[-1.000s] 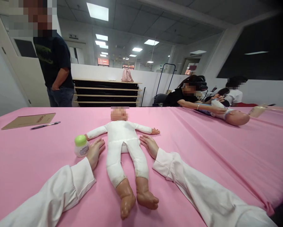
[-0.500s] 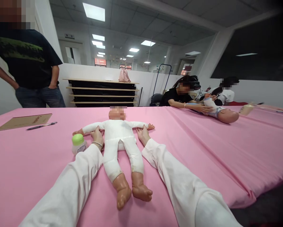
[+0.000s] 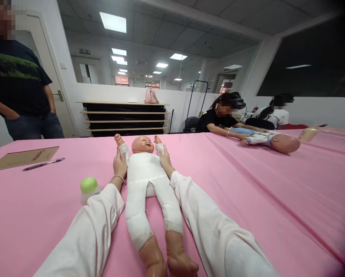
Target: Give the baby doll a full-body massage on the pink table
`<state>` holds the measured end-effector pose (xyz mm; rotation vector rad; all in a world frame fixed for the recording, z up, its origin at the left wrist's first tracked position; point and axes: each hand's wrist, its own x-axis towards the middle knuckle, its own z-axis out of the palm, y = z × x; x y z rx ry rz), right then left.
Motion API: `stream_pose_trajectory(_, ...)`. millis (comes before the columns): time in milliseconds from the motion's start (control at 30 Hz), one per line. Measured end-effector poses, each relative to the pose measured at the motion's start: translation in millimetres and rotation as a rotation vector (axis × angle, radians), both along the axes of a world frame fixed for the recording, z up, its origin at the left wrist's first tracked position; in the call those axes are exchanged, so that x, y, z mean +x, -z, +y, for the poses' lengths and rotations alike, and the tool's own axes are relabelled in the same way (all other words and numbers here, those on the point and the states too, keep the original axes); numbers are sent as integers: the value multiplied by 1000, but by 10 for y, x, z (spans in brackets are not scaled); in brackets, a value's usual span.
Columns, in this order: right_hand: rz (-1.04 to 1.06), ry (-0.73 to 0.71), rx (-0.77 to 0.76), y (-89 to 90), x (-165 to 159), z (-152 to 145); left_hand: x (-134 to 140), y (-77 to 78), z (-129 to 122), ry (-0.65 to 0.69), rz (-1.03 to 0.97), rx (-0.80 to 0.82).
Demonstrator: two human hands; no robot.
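Two white sleeves, our left sleeve (image 3: pixel 82 234) and our right sleeve (image 3: pixel 215 227), lie nearest to us, reaching forward over a pink cloth (image 3: pixel 247 200). Between them the doll (image 3: pixel 145 167) lies on its back, its brown feet towards us and its white torso between our hands.

Our left hand (image 3: pixel 120 165) grasps the doll's arm on that side, and a beaded bracelet (image 3: pixel 118 177) circles the wrist. Our right hand (image 3: pixel 166 161) grasps the other arm, the thumb lying along it. Both of the doll's arms point up beside its head, just beyond our fingers.

To the left of our left hand we see a green-capped bottle (image 3: pixel 88 190), partly hidden by the sleeve. Farther left and ahead lie a pen (image 3: pixel 44 164) and a brown notebook (image 3: pixel 24 157).

Well to the right of our right hand, a second doll (image 3: pixel 284 143) lies before a co-worker (image 3: pixel 205 122) in a black top and a headset; a cream bottle (image 3: pixel 308 133) is near its head.

Ahead of our hands, beyond the table, stands a low rack (image 3: pixel 126 116) with a pink backpack (image 3: pixel 151 96) on top. Far left stands a person (image 3: pixel 16 86) in a dark T-shirt.
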<state>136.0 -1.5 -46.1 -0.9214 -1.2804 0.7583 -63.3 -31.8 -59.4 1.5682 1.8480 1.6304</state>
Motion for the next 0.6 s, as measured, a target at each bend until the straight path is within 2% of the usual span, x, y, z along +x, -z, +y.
stream_pose_trajectory(100, -117, 21, 55, 87, 62, 118, -37, 20, 123, -6, 157, -244)
stream_pose_trajectory(200, -160, 46, -9, 173, 120, 229, -60, 18, 200, -14, 239, -363)
stream_pose_trajectory(367, -255, 130, -138, 214, 143, 274, -71, 35, 251, -44, 264, -410)
stream_pose_trajectory(600, -305, 160, -143, 146, 135, 87, -54, 35, 172, -58, 290, -388)
